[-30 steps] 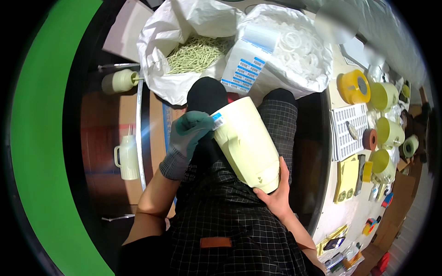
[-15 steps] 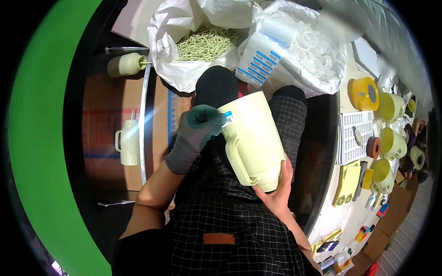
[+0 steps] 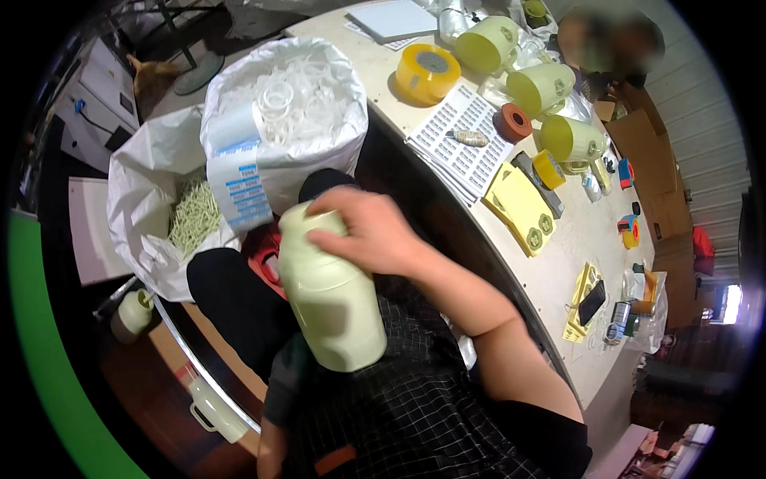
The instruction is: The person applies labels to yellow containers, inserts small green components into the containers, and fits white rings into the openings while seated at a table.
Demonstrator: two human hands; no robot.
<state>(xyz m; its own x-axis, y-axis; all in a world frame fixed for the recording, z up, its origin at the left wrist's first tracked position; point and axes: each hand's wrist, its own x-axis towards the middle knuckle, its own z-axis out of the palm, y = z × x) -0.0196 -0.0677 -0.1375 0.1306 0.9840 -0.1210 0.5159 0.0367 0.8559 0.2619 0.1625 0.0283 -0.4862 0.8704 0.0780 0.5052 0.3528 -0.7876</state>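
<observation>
A pale yellow-green plastic jug body (image 3: pixel 331 307) stands tilted above my lap. Its wide end is toward me and its narrower, stepped end points away. My right hand (image 3: pixel 367 231), bare, curls over that narrower end and grips it. Of my left hand, only the dark glove cuff (image 3: pixel 287 379) shows beside the wide end; the fingers are hidden behind the jug body. The jug's handle and the small blue-and-white sticker are out of sight.
Ahead are a white sack of clear plastic rings (image 3: pixel 299 92), a sack of pale green sticks (image 3: pixel 195 215) and a blue-and-white label roll (image 3: pixel 239 191). The table at right bears yellow tape (image 3: pixel 428 73), label sheets (image 3: pixel 459 132) and several jug bodies (image 3: pixel 541 88). Another jug (image 3: pixel 215 411) lies lower left.
The jug body has been turned end for end and drawn nearer. My right hand moved to its far, narrower end; my left hand went down behind it. The view swung right.
</observation>
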